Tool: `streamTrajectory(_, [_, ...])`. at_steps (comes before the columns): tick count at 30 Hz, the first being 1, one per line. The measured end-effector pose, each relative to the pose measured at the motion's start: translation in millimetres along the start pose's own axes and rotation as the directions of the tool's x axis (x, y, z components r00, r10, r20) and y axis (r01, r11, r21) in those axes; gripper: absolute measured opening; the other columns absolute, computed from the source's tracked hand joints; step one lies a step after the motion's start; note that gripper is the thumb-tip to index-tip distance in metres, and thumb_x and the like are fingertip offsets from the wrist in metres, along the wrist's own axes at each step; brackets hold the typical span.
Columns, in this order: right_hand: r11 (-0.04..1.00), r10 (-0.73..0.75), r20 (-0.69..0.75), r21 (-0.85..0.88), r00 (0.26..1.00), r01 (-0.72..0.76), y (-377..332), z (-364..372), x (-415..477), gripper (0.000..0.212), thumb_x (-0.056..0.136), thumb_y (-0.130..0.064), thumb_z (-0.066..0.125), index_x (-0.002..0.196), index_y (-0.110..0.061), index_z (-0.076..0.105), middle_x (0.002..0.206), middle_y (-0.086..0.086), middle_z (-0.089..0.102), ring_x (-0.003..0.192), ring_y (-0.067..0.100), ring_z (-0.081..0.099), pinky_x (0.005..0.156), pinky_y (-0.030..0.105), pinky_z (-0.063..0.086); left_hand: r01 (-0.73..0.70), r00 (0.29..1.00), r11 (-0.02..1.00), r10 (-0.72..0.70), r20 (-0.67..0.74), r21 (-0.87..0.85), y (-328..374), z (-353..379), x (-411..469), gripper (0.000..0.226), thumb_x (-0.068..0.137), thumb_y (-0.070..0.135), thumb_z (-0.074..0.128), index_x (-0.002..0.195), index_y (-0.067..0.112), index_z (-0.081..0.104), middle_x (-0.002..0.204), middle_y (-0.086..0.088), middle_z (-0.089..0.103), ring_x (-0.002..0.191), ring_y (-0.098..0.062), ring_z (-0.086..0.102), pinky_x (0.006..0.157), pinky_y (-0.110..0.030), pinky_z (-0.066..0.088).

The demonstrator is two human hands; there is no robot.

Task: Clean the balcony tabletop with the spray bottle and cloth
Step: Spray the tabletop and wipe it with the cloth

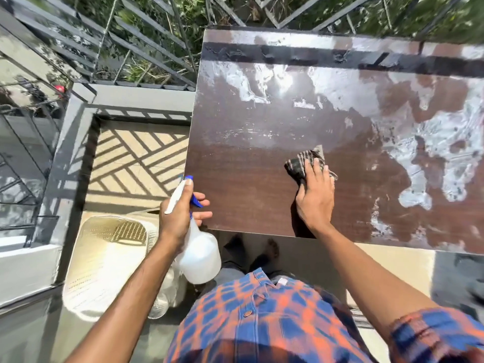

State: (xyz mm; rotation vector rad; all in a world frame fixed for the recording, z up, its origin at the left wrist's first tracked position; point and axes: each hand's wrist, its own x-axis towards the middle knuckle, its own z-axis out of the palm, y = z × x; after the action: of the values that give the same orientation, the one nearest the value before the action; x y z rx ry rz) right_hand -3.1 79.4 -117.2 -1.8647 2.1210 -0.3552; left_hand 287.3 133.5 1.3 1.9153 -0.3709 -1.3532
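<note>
The dark brown tabletop [235, 184] fills the upper right, with white wet smears over its far and right parts. My right hand [315, 197] presses a dark striped cloth [301, 161] flat onto the table near its front edge, fingers stretched over it. My left hand [180, 208] grips the neck of a clear spray bottle [199, 252] with a white and blue trigger head, held just off the table's front-left corner, its body hanging below the table edge.
A black metal railing [146, 45] with greenery behind runs along the far side and left. A white plastic chair [110, 255] stands on the tiled floor [136, 163] to the left of me. My feet show under the table's front edge.
</note>
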Motion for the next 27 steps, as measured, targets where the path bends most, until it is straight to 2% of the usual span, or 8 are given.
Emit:
streamTrajectory(5, [0.882,0.454,-0.009,0.146,0.891,-0.448,-55,10,-15,0.066,0.099,-0.013,0.052,0.158,-0.022,0.026,0.168,0.001,0.013,0.154,0.030,0.007,0.124,0.049,0.006,-0.046,0.999,0.999,0.045,0.018,0.030,-13,4,-14,0.046,0.099,0.050,0.054,0.091,0.008,0.068,0.089,-0.015,0.075,0.061,-0.025,0.072,0.050,-0.024,0.044])
streamTrajectory(7, [0.936,0.323,0.049,0.129,0.945,-0.327,-98,25,-23,0.068,0.097,-0.014,0.052,0.159,-0.022,0.024,0.168,0.001,0.011,0.154,0.031,0.006,0.124,0.050,0.005,-0.057,0.998,0.998,0.056,0.013,0.034,-20,-1,-18,0.045,0.099,0.051,0.055,0.090,0.009,0.068,0.088,-0.015,0.074,0.061,-0.026,0.071,0.048,-0.022,0.043])
streamTrajectory(10, [0.990,-0.072,0.230,0.137,0.971,0.041,-154,44,-42,0.072,0.091,-0.012,0.056,0.157,-0.021,0.028,0.167,0.002,0.017,0.154,0.033,0.008,0.123,0.054,0.009,-0.057,0.998,0.998,0.057,0.006,0.002,-27,-10,-22,0.045,0.097,0.053,0.056,0.085,0.011,0.066,0.085,-0.016,0.072,0.056,-0.025,0.069,0.045,-0.023,0.040])
streamTrajectory(14, [0.850,-0.517,0.505,0.212,0.691,0.482,-199,52,-64,0.079,0.089,-0.026,0.065,0.158,-0.017,0.026,0.167,0.005,0.015,0.154,0.034,0.006,0.123,0.053,0.007,-0.061,0.998,0.994,0.063,0.013,-0.093,-33,-30,-28,0.054,0.078,0.067,0.069,0.076,0.013,0.067,0.080,-0.023,0.065,0.048,-0.026,0.060,0.048,-0.025,0.041])
streamTrajectory(17, [0.658,-0.675,0.566,0.173,0.473,0.733,-190,62,-77,0.075,0.095,-0.042,0.056,0.158,-0.020,0.022,0.167,0.005,0.016,0.153,0.034,0.011,0.123,0.051,0.011,-0.107,0.994,0.983,0.102,-0.037,-0.147,-41,-36,-32,0.046,0.088,0.054,0.069,0.079,0.009,0.067,0.076,-0.017,0.065,0.054,-0.024,0.059,0.045,-0.026,0.045])
streamTrajectory(20, [0.504,-0.751,0.561,0.147,0.348,0.851,-156,63,-81,0.068,0.096,-0.025,0.050,0.159,-0.024,0.023,0.166,0.001,0.020,0.153,0.032,0.016,0.123,0.049,0.013,-0.120,0.992,0.981,0.112,-0.060,-0.154,-48,-35,-34,0.037,0.096,0.044,0.064,0.082,0.009,0.066,0.076,-0.010,0.065,0.062,-0.021,0.063,0.044,-0.025,0.051])
streamTrajectory(23, [0.479,-0.791,0.498,0.141,0.357,0.866,-103,42,-75,0.072,0.087,-0.018,0.056,0.155,-0.025,0.034,0.163,0.001,0.029,0.150,0.032,0.026,0.121,0.049,0.017,-0.061,0.998,0.989,0.063,0.012,-0.133,-53,-30,-37,0.052,0.082,0.064,0.070,0.079,0.012,0.063,0.079,-0.015,0.063,0.049,-0.020,0.060,0.047,-0.026,0.043])
streamTrajectory(27, [0.563,-0.754,0.471,0.104,0.458,0.820,-1,-5,-68,0.089,0.072,-0.017,0.069,0.154,-0.025,0.036,0.163,0.001,0.030,0.148,0.031,0.030,0.121,0.047,0.019,-0.066,0.996,0.996,0.070,0.058,-0.063,-55,-8,-42,0.046,0.095,0.054,0.058,0.076,0.013,0.062,0.072,-0.009,0.066,0.051,-0.019,0.065,0.049,-0.025,0.039])
